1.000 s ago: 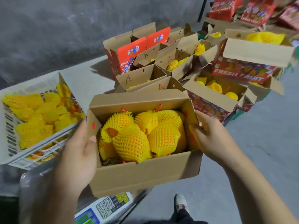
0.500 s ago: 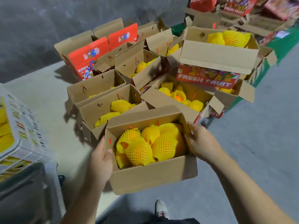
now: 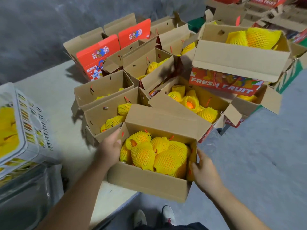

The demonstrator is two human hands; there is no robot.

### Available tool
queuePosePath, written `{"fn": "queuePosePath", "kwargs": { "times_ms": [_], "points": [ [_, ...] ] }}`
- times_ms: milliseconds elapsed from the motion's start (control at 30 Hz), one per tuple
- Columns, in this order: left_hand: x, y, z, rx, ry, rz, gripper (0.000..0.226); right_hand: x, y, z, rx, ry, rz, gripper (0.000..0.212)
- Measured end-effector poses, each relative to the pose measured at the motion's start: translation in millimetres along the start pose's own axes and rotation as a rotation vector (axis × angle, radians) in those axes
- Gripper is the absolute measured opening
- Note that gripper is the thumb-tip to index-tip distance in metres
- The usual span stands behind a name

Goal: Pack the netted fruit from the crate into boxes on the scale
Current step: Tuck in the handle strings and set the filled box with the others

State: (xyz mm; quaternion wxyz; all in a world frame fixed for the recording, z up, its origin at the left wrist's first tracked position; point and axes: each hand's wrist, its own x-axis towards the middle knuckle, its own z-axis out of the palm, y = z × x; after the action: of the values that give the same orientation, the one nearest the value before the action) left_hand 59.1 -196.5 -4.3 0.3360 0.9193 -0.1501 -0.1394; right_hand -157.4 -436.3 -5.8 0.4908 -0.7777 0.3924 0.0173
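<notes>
I hold an open cardboard box (image 3: 146, 180) filled with several fruits in yellow foam netting (image 3: 156, 155). My left hand (image 3: 110, 149) grips its left wall, thumb over the rim. My right hand (image 3: 205, 171) clasps the right end wall. The box hangs low, just in front of a cluster of other boxes on the floor. The white crate (image 3: 25, 130) with more netted fruit shows at the left edge. Below the crate a blurred grey surface (image 3: 25, 196) is visible; I cannot tell whether it is the scale.
Several open cardboard boxes (image 3: 106, 112) with netted fruit stand on the floor ahead. A red "FRESH FRUIT" box (image 3: 232, 80) is stacked on others at the right. Red printed cartons (image 3: 98, 53) stand at the back. My shoes (image 3: 167, 214) show below.
The filled box has left the scale and travelled right and down toward the floor boxes, both hands still on it. The crate has slid to the left edge; the scale's keypad has gone from view.
</notes>
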Motion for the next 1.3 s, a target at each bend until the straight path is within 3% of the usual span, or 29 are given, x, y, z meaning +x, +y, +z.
{"fn": "queuePosePath", "kwargs": {
  "times_ms": [300,400,533,633,700,767,867,967,1067,1167,1233,1300],
  "points": [
    [102,14,13,0.117,-0.263,0.185,0.054,-3,3,27,0.415,-0.091,0.357,0.057],
    [129,42,30,0.216,-0.226,0.316,0.048,1,-8,46,0.720,-0.120,0.548,0.046],
    [115,55,35,0.065,-0.170,0.369,0.044,6,-26,62,0.919,-0.090,0.651,0.047],
    [50,25,47,-0.022,0.136,0.230,0.048,1,-27,59,1.010,-0.094,0.674,0.043],
    [0,7,64,-0.223,0.287,-0.092,0.056,-5,-27,57,1.068,-0.066,0.681,0.044],
    [-40,-4,83,-0.499,0.162,-0.396,0.071,-12,-24,59,0.954,0.025,0.642,0.065],
    [-69,-6,97,-0.739,-0.171,-0.600,0.087,-20,-22,56,0.764,0.053,0.579,0.090],
    [-65,3,96,-1.051,-0.301,-0.674,0.090,-18,-19,31,0.639,-0.242,0.548,0.076],
    [-54,16,90,-0.980,-0.418,-0.666,0.103,-6,-21,5,0.082,-0.371,0.437,0.052],
    [-46,28,93,-0.845,-0.462,-0.668,0.081,23,-36,-9,-0.583,-0.195,0.273,0.045],
    [-40,37,95,-0.804,-0.457,-0.685,0.053,36,-43,-17,-0.737,-0.119,0.262,0.044],
    [-36,44,97,-0.796,-0.419,-0.696,0.037,42,-37,-21,-0.712,0.005,0.224,0.039]
  ]
}}
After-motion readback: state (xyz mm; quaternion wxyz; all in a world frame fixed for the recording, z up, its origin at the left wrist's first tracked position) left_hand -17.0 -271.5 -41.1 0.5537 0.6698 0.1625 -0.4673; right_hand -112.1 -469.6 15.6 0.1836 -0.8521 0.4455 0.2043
